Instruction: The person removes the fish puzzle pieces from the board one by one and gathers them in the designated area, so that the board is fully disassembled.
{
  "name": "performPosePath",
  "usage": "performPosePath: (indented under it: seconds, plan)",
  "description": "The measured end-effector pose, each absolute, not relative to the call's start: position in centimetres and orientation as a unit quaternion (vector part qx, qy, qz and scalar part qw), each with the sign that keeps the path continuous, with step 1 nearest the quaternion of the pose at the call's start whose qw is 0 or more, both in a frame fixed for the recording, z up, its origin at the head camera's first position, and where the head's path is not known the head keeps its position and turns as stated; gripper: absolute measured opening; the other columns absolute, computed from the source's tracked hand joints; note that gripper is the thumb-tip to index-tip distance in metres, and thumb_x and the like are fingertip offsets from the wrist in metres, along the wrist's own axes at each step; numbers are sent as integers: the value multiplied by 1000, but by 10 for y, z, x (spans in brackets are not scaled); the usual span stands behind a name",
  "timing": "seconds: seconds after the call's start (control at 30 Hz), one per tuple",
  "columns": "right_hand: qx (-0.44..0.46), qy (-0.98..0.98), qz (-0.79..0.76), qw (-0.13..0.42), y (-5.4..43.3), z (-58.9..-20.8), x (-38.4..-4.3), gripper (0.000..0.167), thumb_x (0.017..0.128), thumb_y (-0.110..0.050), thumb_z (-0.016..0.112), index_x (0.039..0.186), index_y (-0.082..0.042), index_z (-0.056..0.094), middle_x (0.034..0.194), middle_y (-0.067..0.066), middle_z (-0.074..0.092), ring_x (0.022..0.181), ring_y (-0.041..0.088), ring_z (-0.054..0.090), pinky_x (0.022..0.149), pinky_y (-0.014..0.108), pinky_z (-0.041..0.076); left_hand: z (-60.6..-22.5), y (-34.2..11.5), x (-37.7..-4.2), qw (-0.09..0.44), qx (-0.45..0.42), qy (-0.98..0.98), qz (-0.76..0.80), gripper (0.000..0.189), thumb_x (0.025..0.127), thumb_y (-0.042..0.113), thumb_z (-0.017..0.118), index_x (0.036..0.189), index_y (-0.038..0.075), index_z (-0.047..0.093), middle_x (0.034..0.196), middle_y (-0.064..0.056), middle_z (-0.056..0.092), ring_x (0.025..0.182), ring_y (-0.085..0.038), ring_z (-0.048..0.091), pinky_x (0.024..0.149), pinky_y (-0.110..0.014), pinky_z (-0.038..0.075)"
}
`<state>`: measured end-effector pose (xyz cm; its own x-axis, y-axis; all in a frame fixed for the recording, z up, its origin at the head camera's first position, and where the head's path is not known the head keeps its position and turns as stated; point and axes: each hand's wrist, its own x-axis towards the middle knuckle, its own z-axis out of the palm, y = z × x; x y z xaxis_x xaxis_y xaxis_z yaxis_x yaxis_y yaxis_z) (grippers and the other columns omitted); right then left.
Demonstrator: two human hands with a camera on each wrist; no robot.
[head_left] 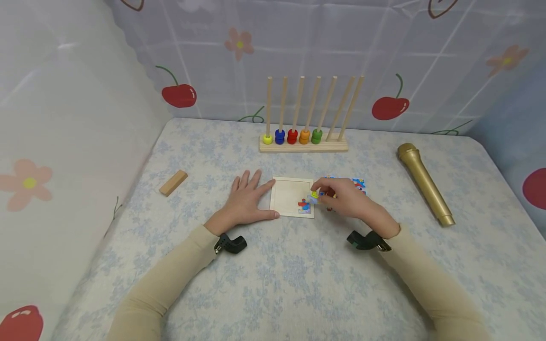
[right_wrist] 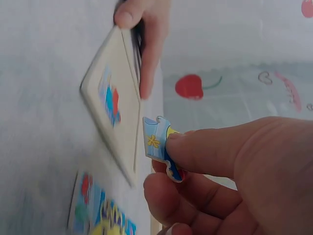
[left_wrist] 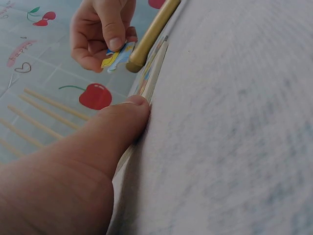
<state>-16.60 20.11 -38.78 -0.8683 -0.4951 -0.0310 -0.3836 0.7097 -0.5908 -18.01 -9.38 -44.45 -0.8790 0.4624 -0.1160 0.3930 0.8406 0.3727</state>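
Note:
A square wooden puzzle tray (head_left: 286,193) lies on the table, with one red and blue puzzle piece (head_left: 304,207) in its near right corner. My left hand (head_left: 244,202) rests beside it, fingers spread, thumb and index finger touching its left edge. Over the tray's right side, my right hand (head_left: 347,196) pinches a light blue and yellow puzzle piece (right_wrist: 154,139) between thumb and fingers. In the right wrist view this piece is held up, apart from the tray. More colourful puzzle pieces (head_left: 359,183) lie to the tray's right, partly hidden under my right hand.
Behind the tray stands a wooden peg rack (head_left: 304,148) with upright rods and coloured beads. A gold microphone (head_left: 426,183) lies at the right, and a small wooden block (head_left: 173,183) at the left. A patterned curtain (head_left: 324,42) hangs along the table's back edge.

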Motion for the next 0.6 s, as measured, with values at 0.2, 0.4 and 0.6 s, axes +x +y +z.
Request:
performPosePath:
  seconds: [0.2, 0.4, 0.6]
  plan:
    - [-196, 932, -291, 88, 233, -388, -162, 20, 94, -2, 64, 113, -4, 71, 93, 10, 70, 74, 18, 52, 65, 29, 44, -445, -94, -180, 103, 222, 954, 172, 95, 84, 69, 68, 162, 27, 33, 172, -18, 10, 159, -46, -2, 124, -67, 3]
    - [-177, 938, -285, 92, 257, -395, -155, 17, 93, -3, 67, 109, -2, 72, 83, 6, 66, 72, 14, 50, 64, 26, 42, -446, -94, -181, 105, 222, 954, 172, 95, 84, 69, 67, 162, 28, 32, 172, -18, 9, 159, -46, -3, 125, -66, 3]
    - [-176, 932, -300, 100, 270, -403, -154, 13, 92, -5, 72, 104, -2, 72, 77, 3, 61, 66, 9, 47, 62, 25, 40, -448, -94, -181, 105, 221, 954, 173, 96, 83, 69, 68, 162, 28, 31, 173, -17, 9, 159, -45, -3, 125, -65, 2]
